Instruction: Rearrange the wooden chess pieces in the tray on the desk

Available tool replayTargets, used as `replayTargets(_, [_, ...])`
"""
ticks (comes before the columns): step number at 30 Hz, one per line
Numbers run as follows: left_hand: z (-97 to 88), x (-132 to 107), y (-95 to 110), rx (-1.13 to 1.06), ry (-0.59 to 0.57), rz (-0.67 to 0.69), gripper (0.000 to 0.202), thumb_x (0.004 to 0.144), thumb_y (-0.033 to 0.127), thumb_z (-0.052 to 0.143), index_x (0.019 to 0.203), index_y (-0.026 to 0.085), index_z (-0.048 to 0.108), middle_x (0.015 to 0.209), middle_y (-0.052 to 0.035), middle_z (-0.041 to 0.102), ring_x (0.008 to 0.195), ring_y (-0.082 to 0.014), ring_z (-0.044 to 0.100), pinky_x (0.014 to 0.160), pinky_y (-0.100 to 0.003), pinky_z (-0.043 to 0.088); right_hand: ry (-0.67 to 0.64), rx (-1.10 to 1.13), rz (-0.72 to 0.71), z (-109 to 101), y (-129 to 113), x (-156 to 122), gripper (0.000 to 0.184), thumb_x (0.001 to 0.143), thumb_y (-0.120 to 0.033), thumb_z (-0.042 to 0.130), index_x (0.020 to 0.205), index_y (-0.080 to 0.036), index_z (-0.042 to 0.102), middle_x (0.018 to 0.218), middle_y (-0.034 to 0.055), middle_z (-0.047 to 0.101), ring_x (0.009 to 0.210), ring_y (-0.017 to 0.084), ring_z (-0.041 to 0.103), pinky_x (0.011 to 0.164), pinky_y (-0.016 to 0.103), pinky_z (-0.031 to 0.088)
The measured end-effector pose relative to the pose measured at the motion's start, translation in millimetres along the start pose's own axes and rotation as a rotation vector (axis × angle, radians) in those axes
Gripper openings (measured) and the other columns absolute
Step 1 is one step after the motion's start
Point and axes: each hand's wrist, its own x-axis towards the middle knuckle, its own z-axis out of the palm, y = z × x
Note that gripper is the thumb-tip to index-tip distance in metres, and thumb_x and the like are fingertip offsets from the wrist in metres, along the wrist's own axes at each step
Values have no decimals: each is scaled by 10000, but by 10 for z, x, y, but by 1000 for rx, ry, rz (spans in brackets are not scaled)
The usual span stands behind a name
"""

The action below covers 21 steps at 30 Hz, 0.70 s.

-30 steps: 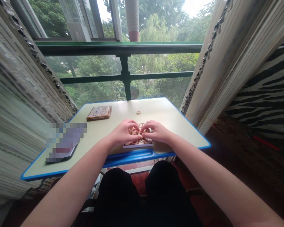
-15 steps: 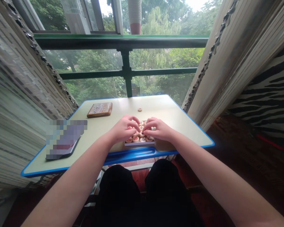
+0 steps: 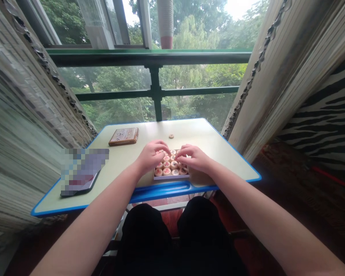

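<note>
A shallow tray [image 3: 170,177] packed with several round wooden game pieces [image 3: 167,171] sits at the near edge of a pale desk [image 3: 207,142]. My left hand [image 3: 151,155] rests on the tray's left side, its fingers curled down onto the pieces. My right hand [image 3: 193,158] covers the right side, fingers bent and pinching at a piece near the middle. The two hands' fingertips nearly meet over the far rows. One loose piece [image 3: 171,136] lies alone farther back on the desk.
A brown wooden box lid [image 3: 124,136] lies at the desk's back left. A dark phone-like object [image 3: 82,176], partly blurred, sits at the left. A blue pen groove [image 3: 161,188] runs along the front edge. Window railing [image 3: 155,90] stands behind; curtains hang on both sides.
Both hands have drawn slightly apart and back over the tray, uncovering more of the near rows of pieces. The camera has shifted a little.
</note>
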Motion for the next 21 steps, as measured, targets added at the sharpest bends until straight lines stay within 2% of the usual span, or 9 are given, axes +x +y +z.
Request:
replayTargets(4, [67,76,-142,-1,178,-129,285,665,128,432,761,171,697,847,-39,628,816,-164,565,779,-289,466,116,-52,173,-31,104,143,199,781,-188,530,869,-166,707,751,12,628,707,122,542,690,239,412])
replayTargets(6, [100,153,-252,-10,221,-223,295,663,134,445,821,160,693,890,-45,645,791,-159,565,764,-286,470,79,-133,266,-68,184,272,224,767,-183,525,906,-178,702,775,14,638,715,128,548,680,235,414])
replayTargets(8, [116,257,-372,-55,219,-356,310,681,155,463,898,152,684,918,-52,664,769,-153,576,760,-282,476,-3,-248,299,-105,274,422,223,742,-152,529,865,-190,712,816,25,643,742,138,559,690,233,416])
replayTargets(10, [115,376,-487,-91,149,-455,321,680,161,488,942,147,673,921,-56,680,763,-155,597,745,-274,484,-18,-353,321,-123,375,568,248,739,-143,526,894,-201,712,830,34,636,738,143,564,701,238,420])
replayTargets(14, [105,596,-673,-23,-5,-499,290,654,111,486,862,151,685,874,-51,695,742,-162,623,706,-257,491,63,-458,280,-72,592,760,319,760,-221,562,1062,-205,663,986,71,628,860,179,559,813,283,422])
replayTargets(16, [122,691,-750,20,7,-459,294,657,103,481,859,153,689,904,-54,697,799,-177,627,752,-269,491,111,-545,203,-23,693,793,358,784,-285,558,1130,-232,634,1077,81,615,993,226,513,914,351,375])
replayTargets(17, [137,734,-788,36,26,-431,301,659,101,481,868,155,690,933,-56,696,841,-183,624,789,-276,486,91,-565,175,-2,735,797,372,798,-313,549,1158,-249,618,1113,78,610,1014,237,501,935,378,357])
replayTargets(19, [178,803,-864,35,42,-392,317,666,100,484,898,157,692,979,-54,693,900,-186,616,847,-280,473,33,-571,156,24,798,787,344,819,-319,528,1147,-279,622,1138,57,614,1027,244,491,936,403,348])
replayTargets(21, [222,840,-936,-4,15,-381,337,687,117,489,958,158,685,987,-52,692,904,-178,621,860,-272,472,31,-555,141,26,827,766,300,828,-319,524,1102,-285,640,1121,43,629,1018,234,494,933,404,347])
